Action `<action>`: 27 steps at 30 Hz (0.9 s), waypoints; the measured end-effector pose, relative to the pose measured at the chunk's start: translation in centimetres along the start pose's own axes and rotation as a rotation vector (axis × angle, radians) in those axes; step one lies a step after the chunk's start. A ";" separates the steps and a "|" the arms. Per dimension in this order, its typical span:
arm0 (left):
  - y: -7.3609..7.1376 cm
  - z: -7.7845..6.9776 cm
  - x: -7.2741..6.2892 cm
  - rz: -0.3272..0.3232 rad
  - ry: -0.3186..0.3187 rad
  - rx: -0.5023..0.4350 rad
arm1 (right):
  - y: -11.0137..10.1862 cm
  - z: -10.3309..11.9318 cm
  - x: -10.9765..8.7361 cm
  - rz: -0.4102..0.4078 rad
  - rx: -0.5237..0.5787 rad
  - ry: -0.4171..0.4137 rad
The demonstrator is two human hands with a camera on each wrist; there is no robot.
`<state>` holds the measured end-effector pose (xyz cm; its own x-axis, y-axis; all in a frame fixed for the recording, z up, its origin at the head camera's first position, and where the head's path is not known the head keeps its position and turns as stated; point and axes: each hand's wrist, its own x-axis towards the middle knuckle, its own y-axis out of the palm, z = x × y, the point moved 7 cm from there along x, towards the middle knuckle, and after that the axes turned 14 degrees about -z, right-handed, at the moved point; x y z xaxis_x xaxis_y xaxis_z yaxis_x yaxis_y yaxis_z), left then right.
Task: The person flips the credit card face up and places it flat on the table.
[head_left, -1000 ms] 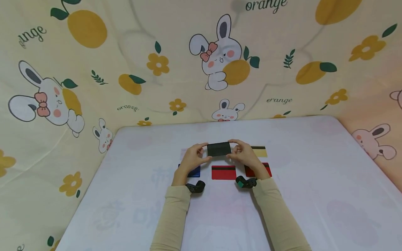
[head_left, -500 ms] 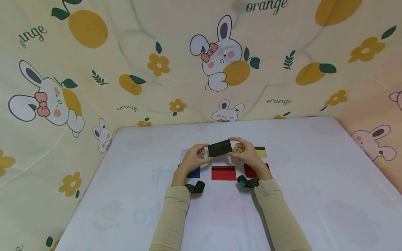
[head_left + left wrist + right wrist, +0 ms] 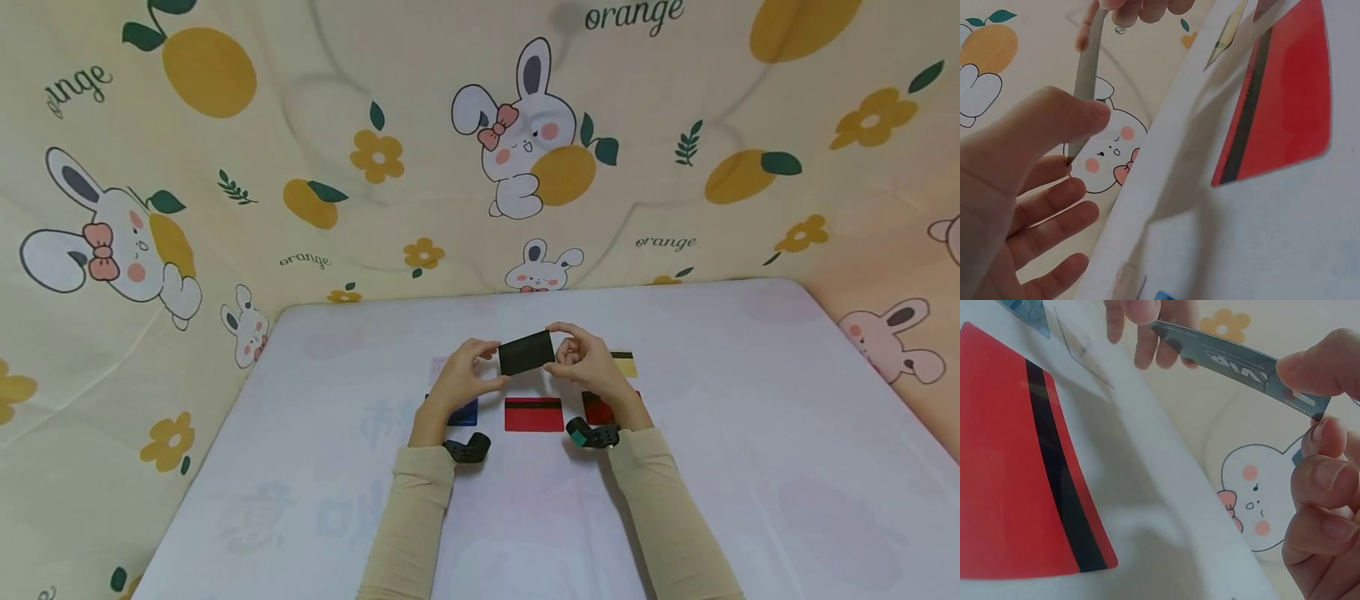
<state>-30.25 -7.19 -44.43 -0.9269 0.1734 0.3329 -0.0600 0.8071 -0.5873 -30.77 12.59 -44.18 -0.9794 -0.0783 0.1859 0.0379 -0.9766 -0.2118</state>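
Both hands hold a dark VIP card (image 3: 527, 353) above the table by its opposite short ends. The left hand (image 3: 459, 379) pinches one end between thumb and fingers; in the left wrist view the card (image 3: 1089, 69) shows nearly edge-on. At the other end, the right hand (image 3: 596, 367) pinches with thumb and index finger, its other fingers curled. White "VIP" lettering shows on the card's face (image 3: 1235, 365) in the right wrist view. Head-on, the card tilts, its right end higher. Below it lies a red card (image 3: 533, 416) with a black stripe.
A blue card (image 3: 465, 412) and a pale card (image 3: 438, 367) lie partly behind the left hand. Another red card (image 3: 597, 408) and a yellow card (image 3: 624, 365) are partly covered by the right hand. The white table (image 3: 315, 450) meets a patterned cloth (image 3: 420, 192).
The VIP card has tilted, its right end rising with the right hand, and it has shifted slightly upward. Both hands keep their pinch. The cards on the table have not moved.
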 end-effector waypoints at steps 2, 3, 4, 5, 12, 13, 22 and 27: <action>-0.1 -0.2 0.1 -0.010 0.017 -0.005 | 0.0 0.2 0.0 -0.002 0.001 -0.001; -0.2 -0.3 0.1 -0.015 0.027 -0.005 | 0.0 0.3 0.0 -0.003 0.002 -0.001; -0.2 -0.5 0.2 -0.018 0.035 -0.007 | 0.0 0.3 0.0 -0.002 0.005 -0.001; -0.2 -0.5 0.2 -0.020 0.042 -0.007 | 0.0 0.4 0.0 -0.002 0.008 -0.001; -0.4 -1.2 0.3 -0.036 0.065 0.028 | -0.2 0.9 -0.1 -0.011 0.026 0.007; -0.4 -1.3 0.3 -0.038 0.064 0.036 | -0.2 0.9 -0.1 -0.013 0.029 0.008; -0.5 -3.0 0.2 -0.028 0.099 0.048 | 0.4 1.2 -0.1 0.011 0.028 0.011; -0.2 -3.6 0.2 0.003 0.097 0.022 | 0.8 1.3 -0.2 0.026 -0.005 -0.005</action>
<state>-29.05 -5.25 -41.60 -0.8870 0.2306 0.4002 -0.0662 0.7940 -0.6043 -30.32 11.56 -43.13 -0.9772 -0.1049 0.1847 0.0627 -0.9732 -0.2215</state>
